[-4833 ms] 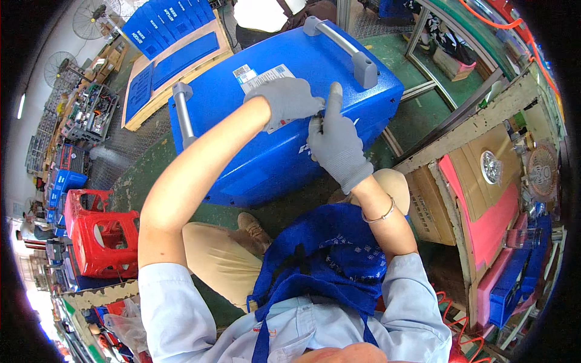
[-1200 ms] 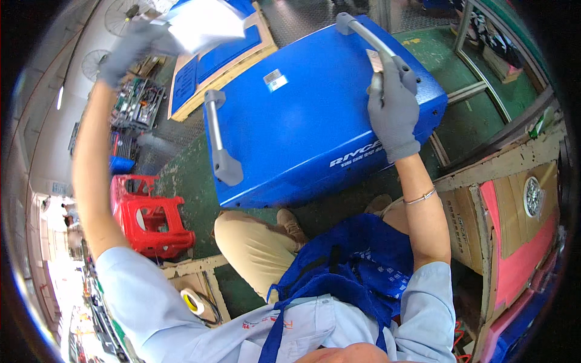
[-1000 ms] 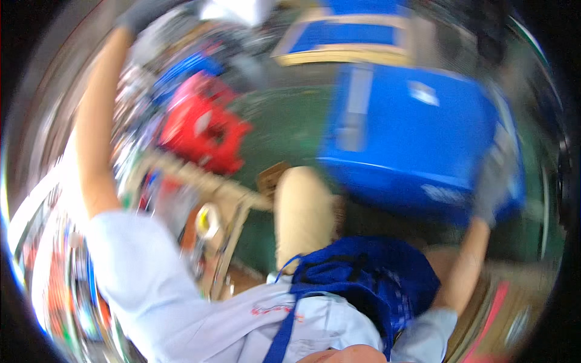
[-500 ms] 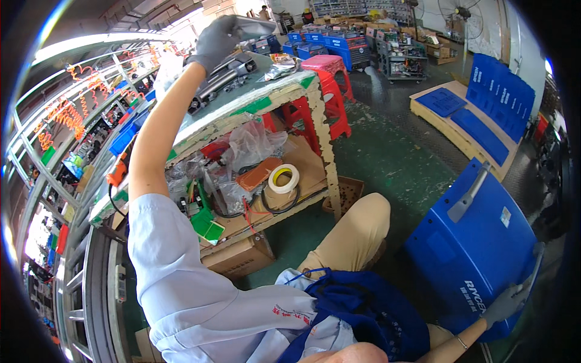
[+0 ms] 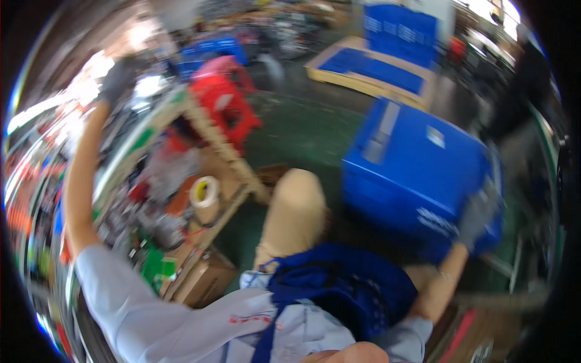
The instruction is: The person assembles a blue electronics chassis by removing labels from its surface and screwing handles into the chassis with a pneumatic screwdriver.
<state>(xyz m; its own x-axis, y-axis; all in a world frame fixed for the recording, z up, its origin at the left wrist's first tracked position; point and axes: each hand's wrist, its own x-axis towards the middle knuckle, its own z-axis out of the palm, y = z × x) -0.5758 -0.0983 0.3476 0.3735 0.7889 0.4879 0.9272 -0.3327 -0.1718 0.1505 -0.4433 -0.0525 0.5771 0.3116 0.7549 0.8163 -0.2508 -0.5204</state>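
Observation:
At the upper left my left hand (image 5: 118, 78), in a grey glove, reaches over the workbench (image 5: 142, 136); motion smears its fingers, and I cannot make out what they hold. My right hand (image 5: 478, 215), also gloved in grey, is closed round the handle (image 5: 496, 172) at the right edge of a blue metal machine housing (image 5: 417, 166). A second grey handle (image 5: 382, 133) crosses the housing's other end. The housing stands on the floor to my right, its top facing up.
Red plastic stools (image 5: 224, 100) stand beyond the bench. Its lower shelf carries a tape roll (image 5: 204, 192), plastic bags (image 5: 172, 169) and green pieces (image 5: 158, 266). A cardboard box (image 5: 206, 279) sits below. Farther off, blue panels (image 5: 399, 30) lean on a wooden pallet (image 5: 339, 77).
My view has swung to the right, so the bench sits further left and the blue housing nearer the middle. The grey piece earlier in my left hand is now lost in blur.

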